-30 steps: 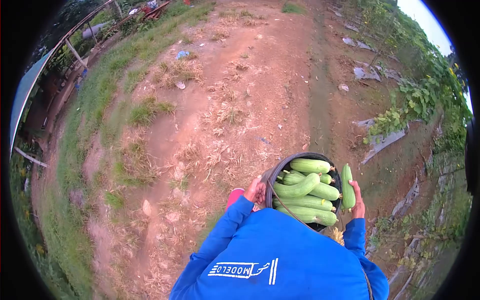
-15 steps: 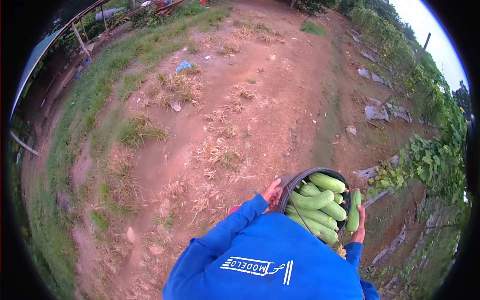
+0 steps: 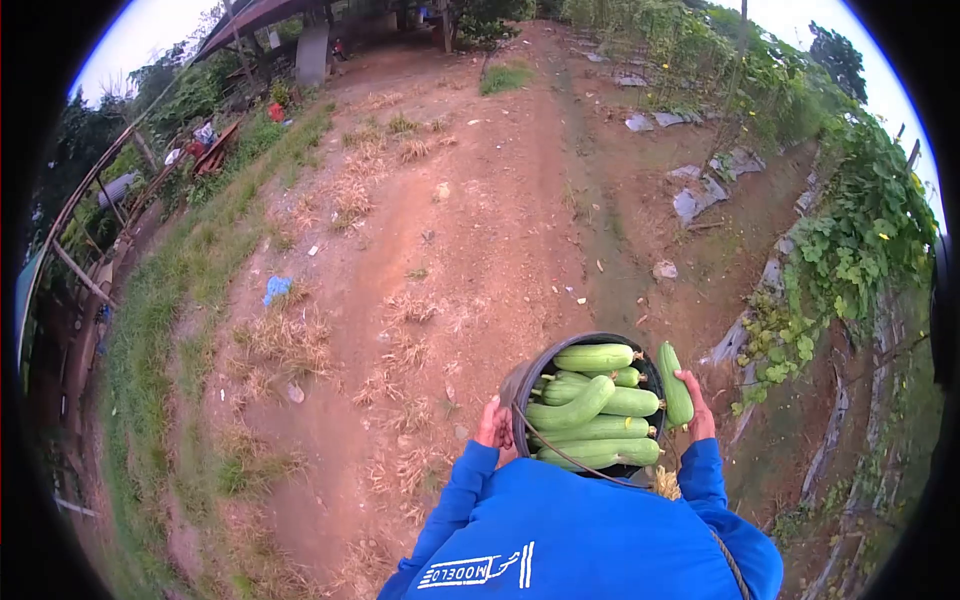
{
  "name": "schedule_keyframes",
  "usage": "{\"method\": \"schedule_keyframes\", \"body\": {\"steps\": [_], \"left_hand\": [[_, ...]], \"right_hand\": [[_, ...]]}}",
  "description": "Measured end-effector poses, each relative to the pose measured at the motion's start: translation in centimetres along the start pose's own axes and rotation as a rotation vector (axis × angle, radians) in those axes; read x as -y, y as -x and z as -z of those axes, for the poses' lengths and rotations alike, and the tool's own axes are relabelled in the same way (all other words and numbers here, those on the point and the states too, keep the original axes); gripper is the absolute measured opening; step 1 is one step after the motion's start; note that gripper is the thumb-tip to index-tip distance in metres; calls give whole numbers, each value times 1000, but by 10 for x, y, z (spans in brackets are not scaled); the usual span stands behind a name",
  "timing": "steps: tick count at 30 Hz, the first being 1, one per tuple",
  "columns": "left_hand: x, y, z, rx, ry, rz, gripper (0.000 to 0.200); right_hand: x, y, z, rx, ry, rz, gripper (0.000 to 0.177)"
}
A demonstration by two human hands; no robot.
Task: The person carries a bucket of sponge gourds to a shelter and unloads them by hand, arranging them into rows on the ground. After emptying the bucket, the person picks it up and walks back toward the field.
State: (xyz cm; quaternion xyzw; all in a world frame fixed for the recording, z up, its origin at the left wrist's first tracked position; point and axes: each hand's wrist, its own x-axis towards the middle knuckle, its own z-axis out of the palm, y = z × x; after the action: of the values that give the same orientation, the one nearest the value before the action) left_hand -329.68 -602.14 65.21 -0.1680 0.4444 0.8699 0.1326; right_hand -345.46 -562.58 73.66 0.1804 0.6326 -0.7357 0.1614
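A dark bucket (image 3: 514, 388) full of long green luffa gourds (image 3: 600, 428) is held in front of my blue shirt. Against the bucket's left outer side rests my left hand (image 3: 494, 424), its fingers partly hidden behind the wall. Just beyond the right rim, a single luffa gourd (image 3: 675, 385) stands roughly upright in my right hand (image 3: 697, 406), which is closed around it. The bucket's thin handle (image 3: 555, 445) hangs across its near left part, over the gourds.
A reddish dirt path (image 3: 480, 230) runs ahead. Leafy vines (image 3: 850, 240) with yellow flowers and torn plastic sheeting (image 3: 700, 198) line the right. Grass (image 3: 200, 290), a blue scrap (image 3: 277, 289) and a wooden railing (image 3: 85, 275) lie left. A roofed shelter (image 3: 312, 50) stands farther off.
My view has tilted up and turned, showing more of the shelter ahead. The bucket, both hands and the separate gourd sit farther left in view. Both hands keep their hold.
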Motion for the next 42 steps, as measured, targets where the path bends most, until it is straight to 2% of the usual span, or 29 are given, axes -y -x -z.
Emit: {"method": "schedule_keyframes", "body": {"steps": [2,4,8,12,13,14,15,16,17,18,20,22,24,27,32,33,35,37,40,42], "left_hand": [[-30,-26,14,-82,-37,83,69],[-67,-45,16,-91,-30,95,68],[-117,-114,43,-64,97,2,67],[-172,-204,89,-15,139,47,67],[-189,-223,104,-14,185,58,67],[-206,-246,114,-31,231,64,67],[-224,-272,124,55,124,-57,66],[-246,-302,130,14,147,-14,66],[-270,-328,139,7,114,32,67],[-296,-354,147,4,78,80,67],[-345,-392,158,31,93,91,67],[-395,-420,161,11,88,122,67],[-443,-458,165,59,-28,32,66],[-486,-520,201,88,-9,27,66],[-551,-645,272,2,1,63,63],[-566,-671,287,15,-12,33,63],[-603,-727,319,44,-49,37,62],[-623,-732,351,-4,-47,77,63],[-687,-774,368,-70,96,14,64],[-722,-799,387,-115,70,9,64]], "right_hand": [[41,-31,-45,70,28,-140,60],[82,-52,-86,23,125,-181,60],[120,-162,-144,122,242,-236,63],[129,-259,-203,140,211,-152,66],[138,-265,-225,123,186,-206,65],[139,-290,-234,149,151,-142,65],[149,-293,-260,173,106,-265,64],[187,-303,-279,191,92,-339,62],[189,-329,-289,99,128,-126,61],[201,-365,-294,158,157,-228,58],[207,-391,-325,74,166,-102,61],[235,-400,-354,36,146,-115,65],[257,-431,-381,58,105,-140,73],[272,-480,-431,19,108,-148,74],[283,-624,-523,67,90,-143,69],[290,-636,-554,-1,69,-103,67],[294,-704,-590,0,93,-70,66],[289,-747,-613,40,29,-191,68],[337,-806,-690,87,89,-144,71],[368,-855,-741,170,192,-213,73]]}}
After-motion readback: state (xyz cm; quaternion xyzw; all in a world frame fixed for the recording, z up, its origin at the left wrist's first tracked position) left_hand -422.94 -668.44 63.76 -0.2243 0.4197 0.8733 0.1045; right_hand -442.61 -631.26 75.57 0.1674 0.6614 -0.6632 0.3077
